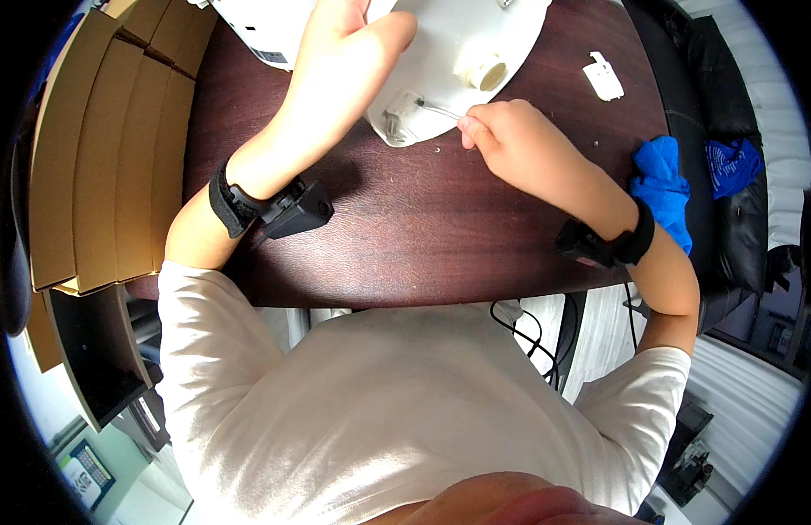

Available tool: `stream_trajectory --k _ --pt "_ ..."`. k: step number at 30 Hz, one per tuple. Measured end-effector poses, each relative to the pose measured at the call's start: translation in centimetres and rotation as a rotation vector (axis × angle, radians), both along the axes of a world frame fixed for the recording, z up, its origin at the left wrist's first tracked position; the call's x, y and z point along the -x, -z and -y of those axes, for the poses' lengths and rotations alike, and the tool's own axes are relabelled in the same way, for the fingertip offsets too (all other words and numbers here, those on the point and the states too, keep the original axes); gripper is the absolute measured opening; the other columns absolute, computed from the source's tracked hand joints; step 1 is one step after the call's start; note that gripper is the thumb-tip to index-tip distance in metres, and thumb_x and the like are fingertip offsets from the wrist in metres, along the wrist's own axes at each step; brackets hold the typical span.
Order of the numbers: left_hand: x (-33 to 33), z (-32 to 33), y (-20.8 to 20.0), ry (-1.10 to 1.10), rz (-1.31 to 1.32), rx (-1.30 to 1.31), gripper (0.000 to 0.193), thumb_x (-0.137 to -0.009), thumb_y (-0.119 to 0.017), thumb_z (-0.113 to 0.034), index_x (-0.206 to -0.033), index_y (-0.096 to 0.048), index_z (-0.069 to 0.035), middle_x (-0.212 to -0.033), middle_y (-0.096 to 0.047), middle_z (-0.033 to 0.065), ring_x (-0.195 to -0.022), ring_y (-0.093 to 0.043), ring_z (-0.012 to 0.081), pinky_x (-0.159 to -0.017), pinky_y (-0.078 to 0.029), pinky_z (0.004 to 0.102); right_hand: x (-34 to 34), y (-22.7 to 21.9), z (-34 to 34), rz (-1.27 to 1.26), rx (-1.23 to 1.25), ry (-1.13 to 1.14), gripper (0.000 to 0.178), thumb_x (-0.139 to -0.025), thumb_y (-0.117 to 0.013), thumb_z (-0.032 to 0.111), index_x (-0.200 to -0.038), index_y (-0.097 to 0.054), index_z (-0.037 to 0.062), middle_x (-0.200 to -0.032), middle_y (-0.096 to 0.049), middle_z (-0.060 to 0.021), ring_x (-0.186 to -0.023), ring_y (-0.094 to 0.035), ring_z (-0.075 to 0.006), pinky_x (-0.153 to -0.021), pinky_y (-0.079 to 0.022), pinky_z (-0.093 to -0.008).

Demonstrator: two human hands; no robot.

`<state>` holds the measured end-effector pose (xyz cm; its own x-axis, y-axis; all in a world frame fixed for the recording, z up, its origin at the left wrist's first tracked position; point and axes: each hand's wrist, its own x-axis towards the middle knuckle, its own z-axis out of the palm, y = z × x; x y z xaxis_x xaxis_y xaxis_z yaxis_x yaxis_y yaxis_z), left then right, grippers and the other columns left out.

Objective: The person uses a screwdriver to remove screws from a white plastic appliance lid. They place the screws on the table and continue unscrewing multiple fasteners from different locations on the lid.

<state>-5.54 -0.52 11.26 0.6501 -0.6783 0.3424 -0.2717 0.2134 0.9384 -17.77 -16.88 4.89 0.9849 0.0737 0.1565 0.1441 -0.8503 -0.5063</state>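
A curved white plastic shell (440, 35) with a round cream-coloured spout (488, 75) lies at the far middle of the table. My left hand (353, 48) is closed over the shell's left side; its fingertips run out at the top edge, so what it grips is hidden. In my right hand (515, 136) is a thin metal-shafted tool (439, 110), pinched between thumb and fingers. The tool's dark tip meets the shell's near corner, beside a small recessed part (397, 122). A black strap device sits on each wrist.
Left of the shell stands a white appliance body (264, 26). A small white plastic piece (603, 77) lies at the far right. Blue cloth (662, 188) hangs by the table's right edge, near a black seat (734, 87). Cardboard boxes (108, 157) line the left side.
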Motion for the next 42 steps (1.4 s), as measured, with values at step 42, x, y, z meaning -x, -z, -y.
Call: stream_trajectory --k 42 --pt "-0.7 -0.1 0.2 -0.028 0.006 0.003 0.050 -0.075 -0.045 0.004 -0.124 -0.051 0.000 -0.097 -0.057 0.0035 -0.076 -0.049 0.0087 -0.066 -0.042 0.0207 0.1 1.0 -1.1 -0.469 -0.632 0.253 0.039 -0.100 -0.045 0.030 -0.076 -0.059 0.0020 -0.058 -0.051 -0.0036 -0.051 -0.051 -0.0131 -0.050 -0.044 -0.0298"
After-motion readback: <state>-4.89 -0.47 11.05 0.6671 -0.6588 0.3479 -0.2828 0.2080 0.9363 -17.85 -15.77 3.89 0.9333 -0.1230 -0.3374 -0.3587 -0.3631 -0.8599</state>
